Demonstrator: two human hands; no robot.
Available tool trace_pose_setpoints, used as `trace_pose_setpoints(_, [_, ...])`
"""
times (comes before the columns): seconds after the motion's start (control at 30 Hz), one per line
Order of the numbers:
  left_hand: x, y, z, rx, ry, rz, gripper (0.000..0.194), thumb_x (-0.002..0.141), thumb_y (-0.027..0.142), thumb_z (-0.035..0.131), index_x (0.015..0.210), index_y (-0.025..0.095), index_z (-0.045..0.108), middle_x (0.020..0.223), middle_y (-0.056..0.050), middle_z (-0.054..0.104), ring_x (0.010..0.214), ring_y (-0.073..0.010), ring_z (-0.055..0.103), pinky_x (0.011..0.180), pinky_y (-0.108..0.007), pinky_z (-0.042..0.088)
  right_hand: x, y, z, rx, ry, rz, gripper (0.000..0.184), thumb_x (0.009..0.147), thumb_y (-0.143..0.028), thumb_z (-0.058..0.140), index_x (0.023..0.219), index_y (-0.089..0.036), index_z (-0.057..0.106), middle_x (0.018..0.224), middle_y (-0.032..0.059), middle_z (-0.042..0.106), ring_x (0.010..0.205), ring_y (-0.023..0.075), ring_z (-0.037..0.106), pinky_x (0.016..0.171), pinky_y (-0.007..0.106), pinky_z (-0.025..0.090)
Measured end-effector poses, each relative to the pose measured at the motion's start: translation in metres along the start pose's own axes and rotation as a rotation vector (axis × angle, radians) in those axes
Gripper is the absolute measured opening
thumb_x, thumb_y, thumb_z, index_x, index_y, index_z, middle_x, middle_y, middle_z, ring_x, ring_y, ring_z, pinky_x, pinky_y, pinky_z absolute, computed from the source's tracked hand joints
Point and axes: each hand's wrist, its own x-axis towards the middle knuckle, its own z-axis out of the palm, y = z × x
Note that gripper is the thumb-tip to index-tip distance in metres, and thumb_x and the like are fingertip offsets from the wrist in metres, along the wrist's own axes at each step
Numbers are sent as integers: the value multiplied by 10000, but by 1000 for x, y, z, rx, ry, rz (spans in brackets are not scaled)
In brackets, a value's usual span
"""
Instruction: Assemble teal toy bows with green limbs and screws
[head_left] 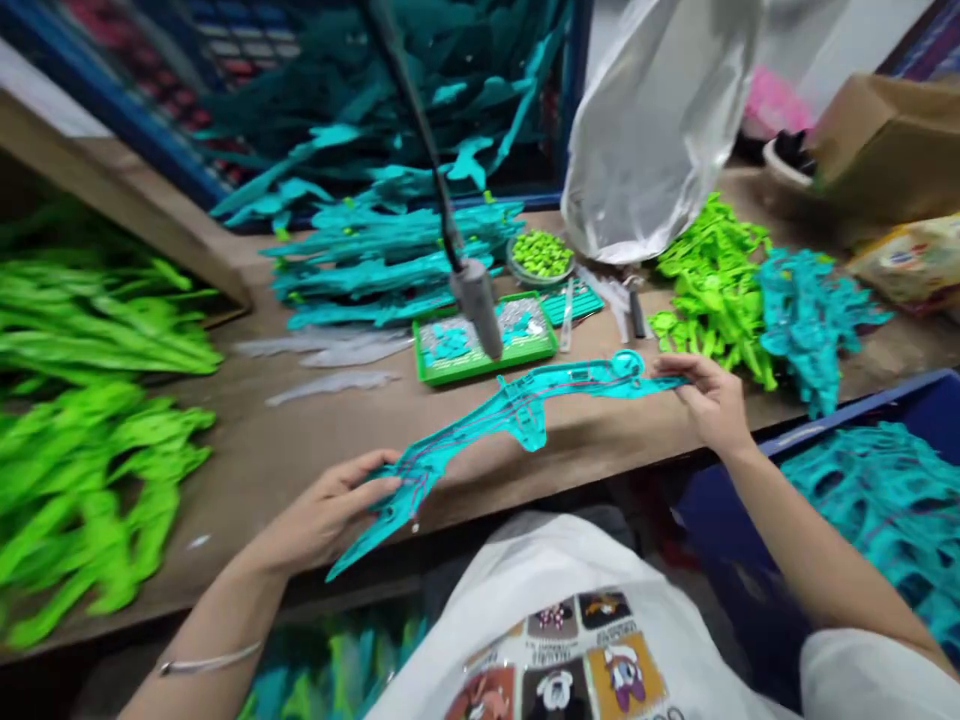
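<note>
A long, curved turquoise plastic shell, shaped like a toy bow, is held out between my two hands above the bench's front edge. Thin reddish wires run along its open inner side. My left hand pinches it near the lower-left end, thumb on top. At the opposite, narrow tip, my right hand grips it between thumb and fingers. Just behind the shell, a grey tool hangs point-down on a dark cord over a green tray of small silvery and turquoise parts.
Green plastic parts pile up at left. Stacked turquoise shells lie at the back beside a bowl of green pieces. More green parts and turquoise parts sit at right. A blue bin stands by my right arm.
</note>
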Motion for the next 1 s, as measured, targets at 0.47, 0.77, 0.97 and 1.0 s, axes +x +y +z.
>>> trace_pose_setpoints(0.47, [7,-64,-2,922,639,574,373,1029,383,522,1341,215,639,1368,-144,633,1313,-319,566,1146,-530,436,-33,20,89,-592,-248,-301,254,899,-100,541,1016,-218,732,985,66,772,957,247,717,877,411,560])
trace_pose_setpoints(0.77, [85,-42,77,985,372,713,427,1013,373,612,1415,242,553,1528,-144,544,1403,-342,515,1165,-563,418,73,18,102,-577,-197,-341,178,904,-158,559,945,-205,726,906,57,771,798,199,708,774,332,551])
trace_pose_setpoints(0.97, [93,-46,87,878,495,700,71,1006,281,606,1044,224,626,1375,-132,645,1241,-310,619,1030,-509,485,189,64,96,-898,-123,-194,327,890,-123,476,1070,-169,745,1044,107,797,942,247,720,907,367,540])
trace_pose_setpoints(1.0, [93,-46,90,865,512,707,36,1000,256,606,1016,224,616,1371,-128,651,1248,-308,618,1029,-506,481,201,72,101,-928,-132,-185,351,888,-107,461,1092,-161,741,1080,119,794,983,253,717,938,369,531])
